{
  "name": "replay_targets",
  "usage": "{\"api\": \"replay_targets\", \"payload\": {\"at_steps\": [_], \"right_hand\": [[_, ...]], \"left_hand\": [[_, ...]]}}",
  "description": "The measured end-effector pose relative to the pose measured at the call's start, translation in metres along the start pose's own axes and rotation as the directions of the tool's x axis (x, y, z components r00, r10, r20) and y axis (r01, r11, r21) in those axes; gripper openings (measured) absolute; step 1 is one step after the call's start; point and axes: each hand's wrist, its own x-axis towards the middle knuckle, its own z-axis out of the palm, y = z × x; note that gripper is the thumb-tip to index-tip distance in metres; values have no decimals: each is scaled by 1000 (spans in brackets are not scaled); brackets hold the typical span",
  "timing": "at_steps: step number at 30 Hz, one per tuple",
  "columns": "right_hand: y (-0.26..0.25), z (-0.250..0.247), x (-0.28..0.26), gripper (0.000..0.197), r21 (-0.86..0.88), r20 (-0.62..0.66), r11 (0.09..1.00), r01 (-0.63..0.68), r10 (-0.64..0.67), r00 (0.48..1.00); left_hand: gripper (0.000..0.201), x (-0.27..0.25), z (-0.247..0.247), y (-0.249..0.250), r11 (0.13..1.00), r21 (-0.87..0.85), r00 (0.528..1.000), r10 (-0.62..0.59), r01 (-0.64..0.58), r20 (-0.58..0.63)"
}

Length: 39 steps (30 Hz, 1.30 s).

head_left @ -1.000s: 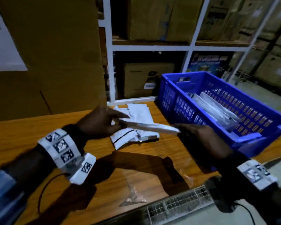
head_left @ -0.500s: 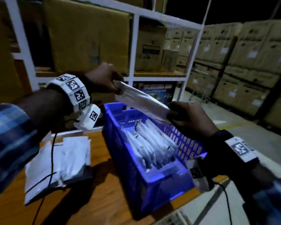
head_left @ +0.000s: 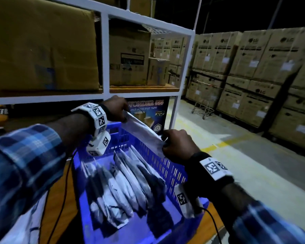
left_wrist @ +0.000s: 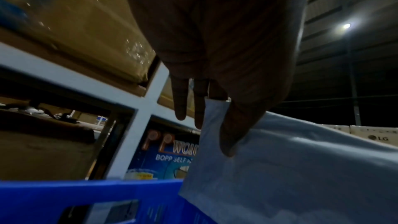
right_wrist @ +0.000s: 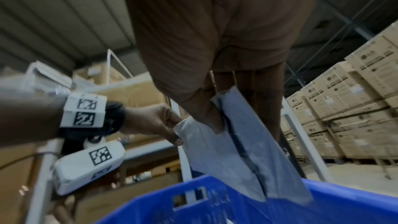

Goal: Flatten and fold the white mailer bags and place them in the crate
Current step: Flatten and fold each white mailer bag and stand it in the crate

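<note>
A folded white mailer bag hangs above the blue crate, stretched between both hands. My left hand pinches its far end, thumb on the bag in the left wrist view. My right hand pinches the near end; the right wrist view shows the bag dangling over the crate rim. Several folded mailer bags stand in a row inside the crate. Unfolded white mailer bags lie on the wooden table at the lower left.
A white metal shelf frame with cardboard boxes stands right behind the crate. A tape box sits on the lower shelf. Stacked cartons line the far right across an open concrete floor. Cables hang from both wrist cameras.
Both hands carried the folded bag from over the table rightward to above the crate and have lowered it a little closer to the crate. The head view swung right.
</note>
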Motion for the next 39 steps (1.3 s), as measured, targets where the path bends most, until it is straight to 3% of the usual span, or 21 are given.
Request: {"api": "replay_targets", "payload": {"at_steps": [5,11,15,19,23,28,31,34,39], "right_hand": [[12,18,23,35,-193,135,981,-25,52,989],[17,38,59,39,-272,284,962,-25,105,953],[24,60,78,43,-269,351,960,-78,173,920],[30,95,77,40,-297,438,954,-27,161,885],[37,121,73,41,-304,499,952,-44,198,843],[41,141,65,34,-258,515,958,-128,249,820],[42,152,60,30,-185,518,966,-179,250,818],[44,157,55,32,-145,502,964,-222,265,823],[48,163,55,30,-196,472,958,-210,280,836]], "left_hand": [[33,48,56,9,996,-3,992,94,-95,82],[27,87,112,10,982,18,969,184,-190,168],[23,103,137,8,976,-11,935,213,-219,285],[24,109,168,7,975,-53,907,220,-215,359],[25,107,191,13,953,-91,836,297,-288,461],[21,107,200,10,931,-65,804,343,-359,485],[21,110,197,8,911,-32,733,352,-411,582],[22,110,196,8,902,-21,696,348,-432,628],[23,101,194,11,891,25,734,357,-453,578]]}}
